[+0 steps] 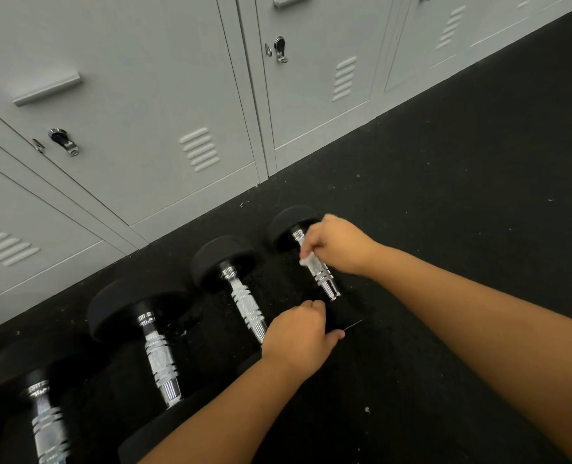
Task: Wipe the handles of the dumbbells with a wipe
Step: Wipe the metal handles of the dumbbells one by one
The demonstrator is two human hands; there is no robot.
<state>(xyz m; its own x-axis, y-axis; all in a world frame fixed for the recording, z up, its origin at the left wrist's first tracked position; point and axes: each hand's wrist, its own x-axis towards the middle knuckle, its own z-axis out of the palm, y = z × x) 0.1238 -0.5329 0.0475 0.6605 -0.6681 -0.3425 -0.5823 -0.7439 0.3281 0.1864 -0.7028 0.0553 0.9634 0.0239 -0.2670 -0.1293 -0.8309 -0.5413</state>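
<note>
Several black dumbbells with chrome knurled handles lie in a row on the dark floor. My right hand pinches a small white wipe against the handle of the rightmost dumbbell. My left hand grips the near black head of that same dumbbell. To the left lie a second dumbbell, a third dumbbell and a fourth dumbbell at the lower left corner. Their near heads are partly hidden by my left forearm.
Grey metal lockers with latches and vents stand along the far side, close behind the dumbbells' far heads. Black rubber flooring with small white specks stretches to the right.
</note>
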